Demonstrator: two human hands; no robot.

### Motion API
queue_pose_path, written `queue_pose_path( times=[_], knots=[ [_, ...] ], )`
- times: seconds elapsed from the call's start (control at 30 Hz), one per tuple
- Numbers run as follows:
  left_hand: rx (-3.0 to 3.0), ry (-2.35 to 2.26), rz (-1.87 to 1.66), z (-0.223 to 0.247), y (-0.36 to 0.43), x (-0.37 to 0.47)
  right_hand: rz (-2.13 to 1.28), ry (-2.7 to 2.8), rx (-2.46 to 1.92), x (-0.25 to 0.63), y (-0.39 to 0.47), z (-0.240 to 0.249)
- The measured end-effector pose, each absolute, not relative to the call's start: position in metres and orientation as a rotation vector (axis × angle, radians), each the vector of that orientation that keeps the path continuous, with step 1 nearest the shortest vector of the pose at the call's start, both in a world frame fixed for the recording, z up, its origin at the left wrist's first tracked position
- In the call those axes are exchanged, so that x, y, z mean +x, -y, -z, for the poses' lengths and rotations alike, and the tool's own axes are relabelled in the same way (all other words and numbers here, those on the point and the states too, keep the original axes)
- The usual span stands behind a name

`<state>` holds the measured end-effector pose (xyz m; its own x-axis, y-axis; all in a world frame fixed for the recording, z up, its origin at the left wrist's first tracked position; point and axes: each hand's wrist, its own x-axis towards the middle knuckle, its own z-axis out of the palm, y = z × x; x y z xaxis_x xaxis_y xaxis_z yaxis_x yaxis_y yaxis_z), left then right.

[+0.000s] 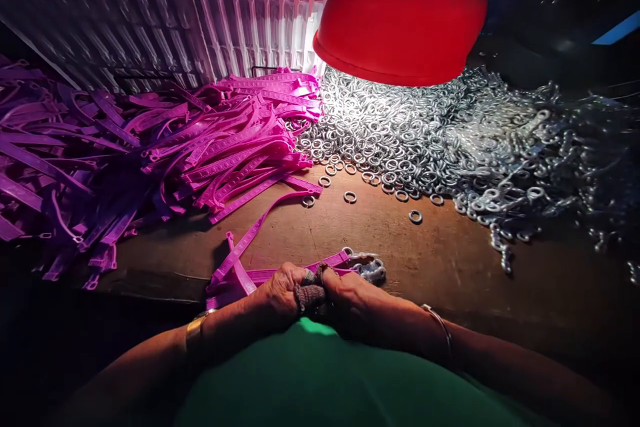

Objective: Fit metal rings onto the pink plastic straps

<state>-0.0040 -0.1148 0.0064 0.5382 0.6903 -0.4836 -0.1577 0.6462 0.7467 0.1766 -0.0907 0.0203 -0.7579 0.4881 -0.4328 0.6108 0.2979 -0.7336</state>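
Observation:
My left hand (pixel 285 293) and my right hand (pixel 353 297) meet at the table's near edge, close against a green garment. Both hands are closed, with dark cloth coverings on some fingers; whatever the fingertips pinch is hidden. Just beyond them lie several pink plastic straps (pixel 243 277), which run behind my hands. At the straps' right end, short pieces of silvery chain (pixel 373 270) rest on the wood. I cannot tell whether either hand touches a strap.
Pink straps (pixel 235 140) are heaped at the left. Metal rings (pixel 395 147) form a large pile at centre right, merging into small chains (pixel 520 167). A red lamp shade (pixel 400 20) hangs low over the rings. Ribbed translucent panels (pixel 240 7) stand behind the wooden table (pixel 360 233).

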Motion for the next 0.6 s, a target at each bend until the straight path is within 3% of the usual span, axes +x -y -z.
queue_pose_path(
  times=[0.27, 0.5, 0.6],
  knots=[
    [0.925, -0.874, -0.576, 0.003, 0.089, -0.008, 1.074, -2.604, 1.042, 0.18, 0.066, -0.015],
    [1.798, -1.22, -0.658, 0.024, 0.071, -0.009, 0.834, -2.774, 1.285, 0.206, 0.073, 0.02],
    [1.891, -1.557, -0.836, 0.038, 0.054, -0.024, 0.741, -2.965, 1.429, 0.227, 0.072, 0.029]
  ],
)
